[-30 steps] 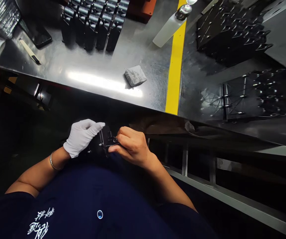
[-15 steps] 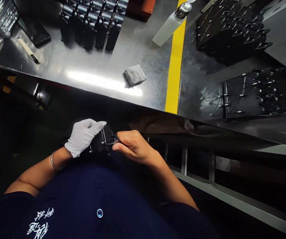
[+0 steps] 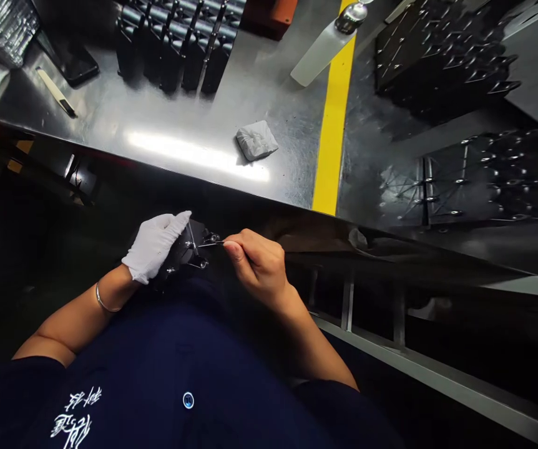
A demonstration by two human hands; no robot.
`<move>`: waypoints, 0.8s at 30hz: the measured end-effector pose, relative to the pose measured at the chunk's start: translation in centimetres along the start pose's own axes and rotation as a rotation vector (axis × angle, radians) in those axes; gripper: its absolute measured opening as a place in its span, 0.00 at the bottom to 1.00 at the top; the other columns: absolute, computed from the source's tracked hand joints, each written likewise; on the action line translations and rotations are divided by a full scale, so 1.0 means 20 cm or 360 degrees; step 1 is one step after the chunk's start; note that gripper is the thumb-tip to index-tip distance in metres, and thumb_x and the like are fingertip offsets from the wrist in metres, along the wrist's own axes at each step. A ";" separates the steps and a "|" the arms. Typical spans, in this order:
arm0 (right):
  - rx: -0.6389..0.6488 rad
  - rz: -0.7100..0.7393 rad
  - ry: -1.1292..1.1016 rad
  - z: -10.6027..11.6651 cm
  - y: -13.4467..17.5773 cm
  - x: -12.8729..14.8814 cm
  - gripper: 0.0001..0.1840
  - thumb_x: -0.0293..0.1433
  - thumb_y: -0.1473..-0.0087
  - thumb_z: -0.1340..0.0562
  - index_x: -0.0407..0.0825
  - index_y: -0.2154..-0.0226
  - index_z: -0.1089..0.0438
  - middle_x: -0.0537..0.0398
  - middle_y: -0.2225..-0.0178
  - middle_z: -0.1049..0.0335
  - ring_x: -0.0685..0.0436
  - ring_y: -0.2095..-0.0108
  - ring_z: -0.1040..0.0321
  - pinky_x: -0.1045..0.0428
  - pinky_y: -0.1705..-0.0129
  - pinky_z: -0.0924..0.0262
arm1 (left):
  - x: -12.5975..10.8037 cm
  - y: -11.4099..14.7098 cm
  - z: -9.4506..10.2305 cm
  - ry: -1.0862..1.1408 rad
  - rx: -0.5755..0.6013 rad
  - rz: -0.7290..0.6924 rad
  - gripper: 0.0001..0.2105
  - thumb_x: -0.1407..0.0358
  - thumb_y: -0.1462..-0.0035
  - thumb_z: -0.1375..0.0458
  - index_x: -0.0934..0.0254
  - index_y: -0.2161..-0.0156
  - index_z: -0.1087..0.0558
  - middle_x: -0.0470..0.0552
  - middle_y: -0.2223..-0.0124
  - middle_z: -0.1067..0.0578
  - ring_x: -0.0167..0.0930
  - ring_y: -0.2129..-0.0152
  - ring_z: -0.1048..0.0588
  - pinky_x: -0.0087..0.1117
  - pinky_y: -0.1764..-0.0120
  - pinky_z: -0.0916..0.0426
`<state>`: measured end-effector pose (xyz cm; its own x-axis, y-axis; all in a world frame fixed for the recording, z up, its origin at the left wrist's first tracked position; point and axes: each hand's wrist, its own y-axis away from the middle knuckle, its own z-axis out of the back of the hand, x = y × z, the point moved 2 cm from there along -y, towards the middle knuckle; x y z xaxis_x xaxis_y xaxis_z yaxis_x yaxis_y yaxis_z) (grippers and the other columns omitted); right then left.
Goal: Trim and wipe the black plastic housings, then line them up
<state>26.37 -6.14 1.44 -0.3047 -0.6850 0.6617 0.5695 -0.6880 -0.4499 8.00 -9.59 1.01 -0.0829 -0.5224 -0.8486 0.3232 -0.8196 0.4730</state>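
My left hand (image 3: pixel 154 244), in a white glove, is closed around a black molded part (image 3: pixel 186 251) in front of my body. Shiny ribs and round bosses show on the part's face. With bare thumb and fingers, my right hand (image 3: pixel 258 263) pinches a thin metal tool (image 3: pixel 211 244), perhaps a slim blade. Its tip reaches the part's right side, close to one of the bosses; whether it touches is hard to tell. My palm hides the tool's other end.
Beyond my hands runs a metal bench edge. On the bench lie a wrapped grey block (image 3: pixel 256 140), a utility knife (image 3: pixel 57 93), a white bottle (image 3: pixel 327 47), a yellow tape strip (image 3: pixel 333 131) and stacked black parts (image 3: pixel 175 47). More black parts (image 3: pixel 437 68) stand at right.
My right hand has drawn up and slightly right, and more of the thin tool shows. The black part has tilted, exposing more of its face, and my left hand has risen slightly.
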 end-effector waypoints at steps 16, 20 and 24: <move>-0.0168 0.0024 0.0387 -0.10 0.04 0.00 0.11 0.27 0.40 0.43 0.46 0.73 0.30 0.55 0.80 0.32 0.51 0.79 0.39 0.54 0.74 0.44 | 0.03 -0.03 0.00 -0.0019 0.0019 -0.0026 0.21 0.48 0.44 0.46 0.64 0.75 0.27 0.46 0.78 0.28 0.26 0.81 0.35 0.28 0.76 0.38; 0.0005 -0.0040 -0.0021 -0.09 0.03 0.00 0.15 0.29 0.39 0.45 0.46 0.76 0.32 0.58 0.83 0.37 0.53 0.82 0.41 0.56 0.77 0.46 | 0.02 -0.02 0.00 -0.0003 0.0020 -0.0027 0.20 0.49 0.44 0.45 0.64 0.76 0.27 0.46 0.78 0.29 0.26 0.81 0.35 0.28 0.76 0.39; 0.0004 0.0023 -0.0214 -0.05 0.01 0.00 0.15 0.29 0.39 0.45 0.46 0.76 0.31 0.57 0.82 0.35 0.53 0.81 0.40 0.56 0.77 0.44 | 0.00 0.00 0.00 0.0020 0.0014 -0.0059 0.21 0.46 0.46 0.44 0.64 0.77 0.28 0.46 0.79 0.29 0.26 0.81 0.34 0.28 0.76 0.39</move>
<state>25.77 -6.48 0.70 -0.1915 -0.6567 0.7295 0.5749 -0.6774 -0.4589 8.06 -9.49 0.99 -0.0826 -0.4888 -0.8685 0.3117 -0.8404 0.4434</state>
